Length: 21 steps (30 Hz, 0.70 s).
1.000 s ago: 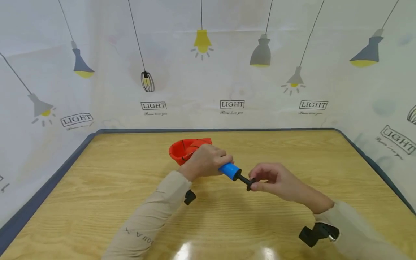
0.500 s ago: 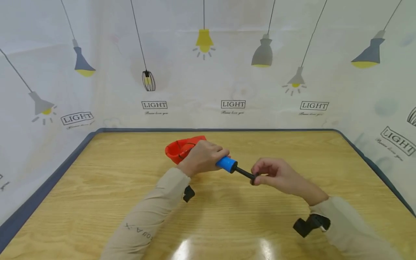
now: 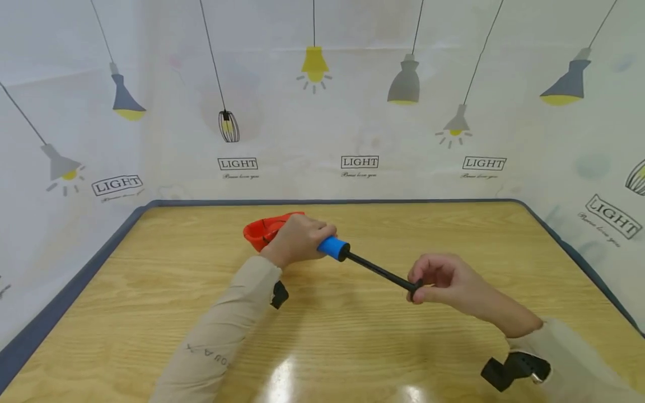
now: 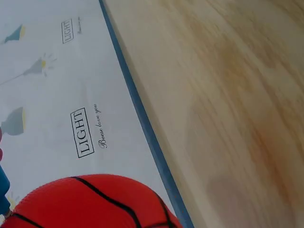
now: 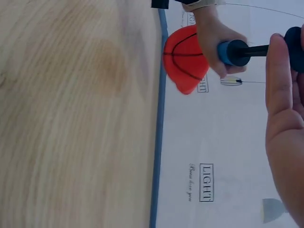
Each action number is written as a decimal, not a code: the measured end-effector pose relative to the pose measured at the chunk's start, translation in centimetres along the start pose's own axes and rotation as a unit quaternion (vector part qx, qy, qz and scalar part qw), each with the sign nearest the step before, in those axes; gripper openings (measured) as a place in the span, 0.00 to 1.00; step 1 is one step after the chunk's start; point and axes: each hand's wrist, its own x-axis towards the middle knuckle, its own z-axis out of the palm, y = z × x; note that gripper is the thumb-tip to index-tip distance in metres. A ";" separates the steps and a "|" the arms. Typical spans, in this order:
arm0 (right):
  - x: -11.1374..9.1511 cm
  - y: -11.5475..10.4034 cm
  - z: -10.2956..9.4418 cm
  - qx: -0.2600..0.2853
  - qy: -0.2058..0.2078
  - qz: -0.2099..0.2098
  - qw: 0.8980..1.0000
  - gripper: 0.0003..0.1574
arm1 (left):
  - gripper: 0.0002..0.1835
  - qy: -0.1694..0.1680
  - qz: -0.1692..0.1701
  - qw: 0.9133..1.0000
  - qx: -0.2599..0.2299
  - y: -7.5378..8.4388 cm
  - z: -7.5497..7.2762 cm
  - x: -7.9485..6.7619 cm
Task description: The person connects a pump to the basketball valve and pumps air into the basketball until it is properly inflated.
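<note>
A small hand pump has a blue barrel (image 3: 333,248) and a long black rod (image 3: 378,270) pulled well out of it. My left hand (image 3: 299,239) grips the barrel, fingers wrapped round it. The black end handle (image 3: 416,289) is pinched between thumb and fingers of my right hand (image 3: 448,284). Beyond the left hand hangs a limp red ball (image 3: 258,230) with black basketball lines, caved in on one side and partly hidden by that hand. In the left wrist view, the pump's narrow tip meets the red ball (image 4: 95,202) at the lower left.
A wood-grain table (image 3: 353,347) spreads beneath both hands, with a dark blue edge (image 3: 332,201) at the back. White walls (image 3: 282,112) printed with lamps stand behind and at the sides. Each wrist wears a black camera (image 3: 514,369).
My right hand has drawn the handle away to the right, so much more of the rod shows. The left hand, barrel and ball have shifted a little to the left.
</note>
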 end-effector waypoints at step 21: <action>0.6 -0.3 0.6 0.063 -0.033 -0.037 0.997 0.08 | 0.11 0.012 0.033 0.999 -0.008 -0.4 -0.8 0.7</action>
